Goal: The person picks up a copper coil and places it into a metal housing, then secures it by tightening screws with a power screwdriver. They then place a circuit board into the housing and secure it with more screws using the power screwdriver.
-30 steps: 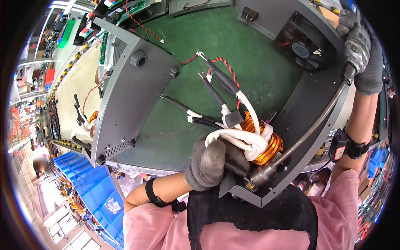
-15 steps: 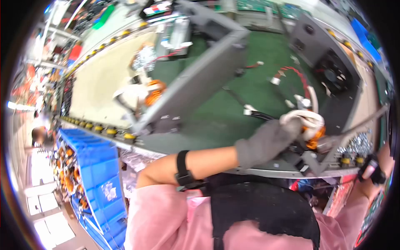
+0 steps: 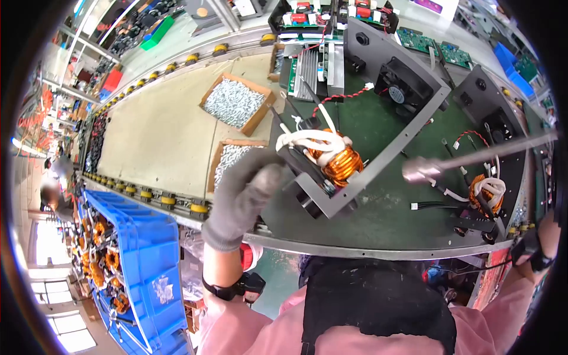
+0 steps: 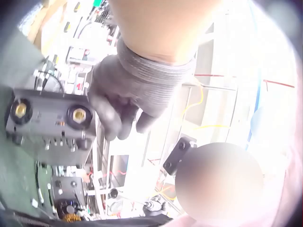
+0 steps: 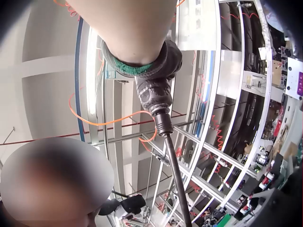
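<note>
My gloved left hand point(image 3: 239, 195) hovers by the near left corner of a grey metal chassis point(image 3: 384, 149), its fingers loosely curled and nothing seen in them. In the left wrist view the fingers hang beside a panel with two brass-centred terminals point(image 4: 79, 115). Inside the chassis sit a copper-wound coil point(image 3: 346, 167) and thick white cables point(image 3: 293, 139). My right hand point(image 5: 168, 59), outside the head view, grips a power screwdriver point(image 5: 156, 97). Its long shaft point(image 3: 479, 158) reaches in from the right, the socket tip above the green mat between two chassis.
Two cardboard boxes of screws, a far one point(image 3: 258, 118) and a near one point(image 3: 214, 168), stand on the pale belt. A second chassis point(image 3: 470, 92) with its coil point(image 3: 486, 196) lies right. A blue crate point(image 3: 151, 248) of coils is beyond the roller edge point(image 3: 167, 201) at left.
My left hand has left the cables in the right-hand chassis and moved left to the other chassis. The screwdriver tip has lifted out of the right-hand chassis. The head view has swung left.
</note>
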A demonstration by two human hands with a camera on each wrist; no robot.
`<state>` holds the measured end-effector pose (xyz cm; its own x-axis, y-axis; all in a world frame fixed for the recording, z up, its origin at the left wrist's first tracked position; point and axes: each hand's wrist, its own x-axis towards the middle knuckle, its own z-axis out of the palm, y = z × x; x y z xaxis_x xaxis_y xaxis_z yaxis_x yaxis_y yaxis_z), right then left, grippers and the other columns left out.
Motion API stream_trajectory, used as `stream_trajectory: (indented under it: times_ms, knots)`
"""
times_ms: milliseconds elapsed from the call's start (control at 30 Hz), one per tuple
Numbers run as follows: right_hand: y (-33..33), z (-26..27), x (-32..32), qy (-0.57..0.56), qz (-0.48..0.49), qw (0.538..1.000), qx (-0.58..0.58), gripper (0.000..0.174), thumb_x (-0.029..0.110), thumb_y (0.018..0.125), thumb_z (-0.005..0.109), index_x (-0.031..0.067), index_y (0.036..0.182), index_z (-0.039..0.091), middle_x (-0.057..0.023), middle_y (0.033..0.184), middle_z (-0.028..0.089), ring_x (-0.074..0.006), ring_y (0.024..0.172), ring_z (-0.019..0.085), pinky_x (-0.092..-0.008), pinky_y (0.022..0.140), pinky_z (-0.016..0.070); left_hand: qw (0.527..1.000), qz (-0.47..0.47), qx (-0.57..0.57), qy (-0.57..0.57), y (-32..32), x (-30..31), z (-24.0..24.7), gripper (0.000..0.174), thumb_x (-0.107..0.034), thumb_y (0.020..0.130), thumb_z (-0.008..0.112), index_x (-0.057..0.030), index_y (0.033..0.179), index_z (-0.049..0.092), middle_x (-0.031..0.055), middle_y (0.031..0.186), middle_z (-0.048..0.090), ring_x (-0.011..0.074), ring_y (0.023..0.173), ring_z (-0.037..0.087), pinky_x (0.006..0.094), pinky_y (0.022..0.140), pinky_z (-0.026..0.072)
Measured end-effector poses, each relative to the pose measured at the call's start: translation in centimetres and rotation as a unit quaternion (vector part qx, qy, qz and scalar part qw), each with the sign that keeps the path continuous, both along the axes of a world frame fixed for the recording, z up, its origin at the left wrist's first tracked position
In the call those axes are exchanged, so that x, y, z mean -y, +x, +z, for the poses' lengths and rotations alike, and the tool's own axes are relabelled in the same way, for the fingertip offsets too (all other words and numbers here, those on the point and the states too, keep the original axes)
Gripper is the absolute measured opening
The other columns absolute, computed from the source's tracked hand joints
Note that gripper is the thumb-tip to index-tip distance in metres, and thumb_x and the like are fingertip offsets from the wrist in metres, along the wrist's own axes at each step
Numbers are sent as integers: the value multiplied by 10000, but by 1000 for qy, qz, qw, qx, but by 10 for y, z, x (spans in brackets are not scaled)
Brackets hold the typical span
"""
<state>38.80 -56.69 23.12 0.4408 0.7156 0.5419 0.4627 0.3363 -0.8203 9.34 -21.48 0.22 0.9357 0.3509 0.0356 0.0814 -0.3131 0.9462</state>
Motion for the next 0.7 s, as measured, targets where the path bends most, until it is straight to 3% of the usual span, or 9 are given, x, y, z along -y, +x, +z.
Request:
stream_trajectory:
  times_ms: [67, 133, 200, 267, 333, 433, 533, 600, 700]
  knots:
    - [-23, -26, -41, 88, -19, 989, -115, 407, 367, 877, 546, -6, 1033, 588, -144, 987, 649, -234, 840, 657, -398, 740, 578, 981, -117, 45, -148, 22, 9, -14, 516, -492, 923, 588, 0, 1073, 631, 46, 927, 635, 157, 857, 564, 288, 777, 464]
    - [-23, -41, -75, -49, -145, 980, 128, 425, 371, 875, 544, -20, 1034, 595, -157, 976, 652, -253, 846, 663, -402, 769, 582, 974, -160, 36, -158, 36, 10, -17, 529, -511, 917, 587, -10, 1078, 641, 52, 943, 642, 165, 887, 570, 291, 810, 463]
    - [-9, -47, -74, 15, 109, 983, -149, 436, 362, 917, 504, -40, 1058, 596, -161, 955, 657, -253, 845, 661, -369, 765, 581, 953, -229, -4, -198, 48, 9, -19, 547, -523, 912, 589, -9, 1090, 646, 39, 909, 632, 166, 858, 562, 313, 788, 467]
    - [32, -60, -82, -2, 17, 998, -66, 437, 379, 915, 519, -31, 1030, 614, -156, 947, 664, -252, 843, 661, -366, 747, 577, 944, -272, -16, -185, 63, 10, -27, 540, -534, 917, 570, -10, 1025, 644, 48, 861, 614, 181, 806, 553, 334, 762, 465]
    - [31, -78, -72, 56, 12, 948, -312, 385, 397, 901, 543, 24, 917, 638, -120, 886, 676, -242, 820, 657, -391, 745, 564, 929, -329, 80, -150, 75, 17, -44, 512, -524, 934, 542, -18, 948, 624, 69, 817, 591, 210, 754, 540, 346, 736, 462]
    - [34, -94, -73, -72, -128, 980, -137, 348, 381, 897, 546, 46, 910, 638, -112, 877, 675, -249, 822, 660, -414, 749, 568, 921, -353, 31, -165, 84, 30, -38, 643, -628, 902, 476, 0, 894, 615, 149, 984, 591, 267, 927, 543, 359, 850, 435]
    - [49, -110, -46, 26, 65, 869, -490, 333, 382, 893, 542, 65, 909, 644, -108, 901, 676, -253, 829, 663, -430, 728, 574, 921, -369, -22, -125, 93, 42, -30, 806, -732, 889, 353, 20, 838, 638, 217, 1109, 623, 295, 1048, 585, 370, 904, 447]
    - [66, -141, -15, -10, -99, 967, -234, 415, 222, 1017, 422, -73, 1308, 439, -192, 1189, 602, -200, 958, 662, -268, 829, 584, 926, -338, 16, -168, 90, 52, -40, 458, -408, 1008, 425, 13, 987, 603, 130, 900, 614, 302, 819, 593, 380, 778, 471]
    - [67, -161, -5, -6, -134, 953, -272, 386, 229, 1014, 434, -61, 1266, 477, -180, 1120, 618, -186, 939, 658, -241, 814, 583, 927, -285, 39, -240, 79, 71, -78, 354, -295, 1016, 454, 32, 999, 589, 140, 939, 635, 260, 847, 633, 342, 776, 501]
